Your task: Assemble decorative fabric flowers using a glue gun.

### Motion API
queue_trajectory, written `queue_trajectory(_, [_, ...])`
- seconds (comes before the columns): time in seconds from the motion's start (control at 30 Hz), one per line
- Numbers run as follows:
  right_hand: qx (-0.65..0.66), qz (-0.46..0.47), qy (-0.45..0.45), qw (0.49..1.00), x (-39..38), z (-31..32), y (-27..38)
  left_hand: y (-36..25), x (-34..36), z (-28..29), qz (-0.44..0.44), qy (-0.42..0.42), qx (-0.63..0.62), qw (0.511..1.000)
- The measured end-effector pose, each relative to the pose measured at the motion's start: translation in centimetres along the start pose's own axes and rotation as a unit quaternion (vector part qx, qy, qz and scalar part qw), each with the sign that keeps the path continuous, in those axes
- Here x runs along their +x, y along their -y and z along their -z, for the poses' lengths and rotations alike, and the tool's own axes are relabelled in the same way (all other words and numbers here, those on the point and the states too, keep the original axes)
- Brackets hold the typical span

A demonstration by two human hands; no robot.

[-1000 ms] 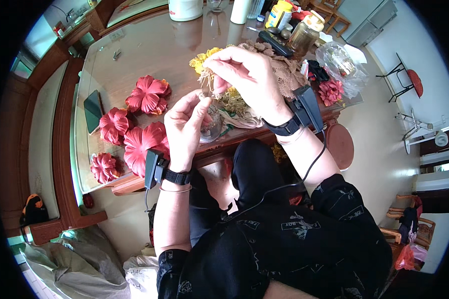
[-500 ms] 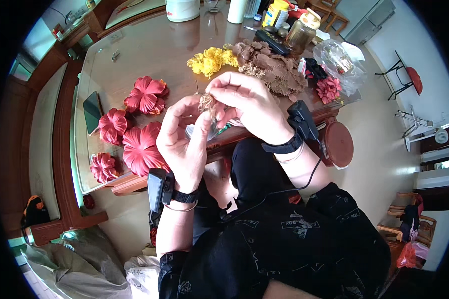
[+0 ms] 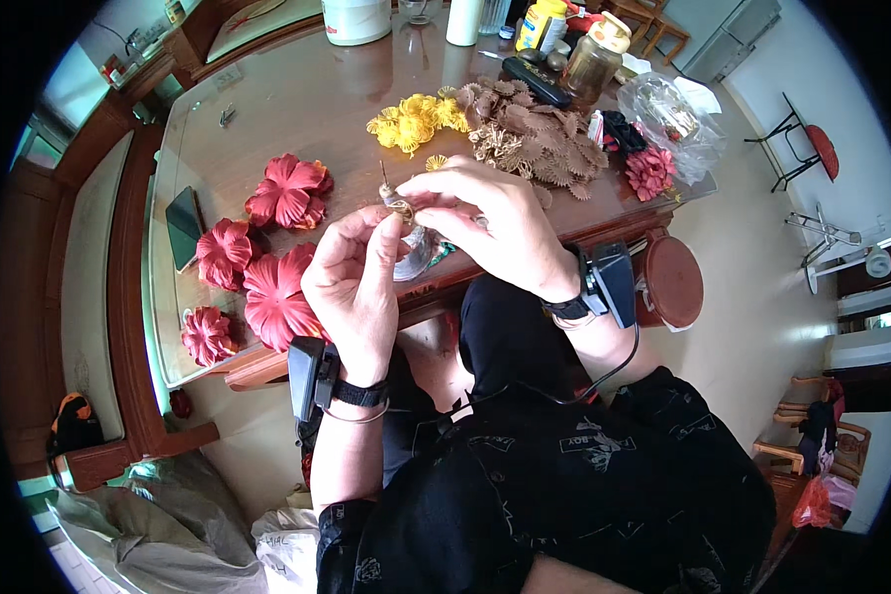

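Observation:
My left hand (image 3: 351,287) and my right hand (image 3: 500,223) meet over the table's near edge. Between their fingertips is a small tan, curled artificial flower piece (image 3: 403,209), pinched from both sides and partly covered by the fingers. Just behind it rises a thin upright spike (image 3: 383,176) with a pale, knobbly base; whether the piece touches it I cannot tell. A greyish round thing (image 3: 421,255) shows below, between my hands, mostly hidden. Yellow fringed flower pieces (image 3: 411,123) and a heap of brown scalloped pieces (image 3: 544,148) lie beyond my right hand.
Red fabric flowers (image 3: 285,287) and a dark phone (image 3: 182,228) lie at the table's left. Along the far side stand a white tub (image 3: 357,22), a yellow bottle (image 3: 543,28) and a brown jar (image 3: 594,64). A clear plastic bag (image 3: 668,114) sits right, above a reddish-brown lidded bin (image 3: 671,282).
My fingers have shifted on the tan piece, and my right hand has turned flatter over it. The spike behind now shows more fully, and a single yellow piece has come into sight.

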State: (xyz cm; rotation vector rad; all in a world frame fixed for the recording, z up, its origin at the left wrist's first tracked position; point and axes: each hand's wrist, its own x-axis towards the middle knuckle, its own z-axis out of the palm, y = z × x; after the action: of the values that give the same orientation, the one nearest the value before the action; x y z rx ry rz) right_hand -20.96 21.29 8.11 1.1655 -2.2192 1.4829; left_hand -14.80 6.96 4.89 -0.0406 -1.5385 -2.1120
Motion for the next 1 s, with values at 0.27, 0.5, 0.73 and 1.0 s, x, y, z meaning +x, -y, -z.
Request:
queue_trajectory(0.27, [-0.138,0.072,0.017,0.988,-0.1,0.2,0.1,0.3,0.1,-0.1,-0.004,-0.004,0.035,0.999])
queue_trajectory(0.5, [-0.041,-0.031,0.009,0.999,0.2,0.3,-0.3,0.7,-0.3,0.5,-0.006,0.000,0.072,0.997])
queue_trajectory(0.73, [0.302,-0.181,-0.016,0.936,2.9,0.5,-1.3,2.9,2.0,1.0,0.004,0.007,0.077,0.997])
queue_trajectory(1.0, [0.278,-0.173,0.009,0.945,4.3,-0.1,-2.3,4.3,3.1,1.1,0.067,0.046,0.024,0.996])
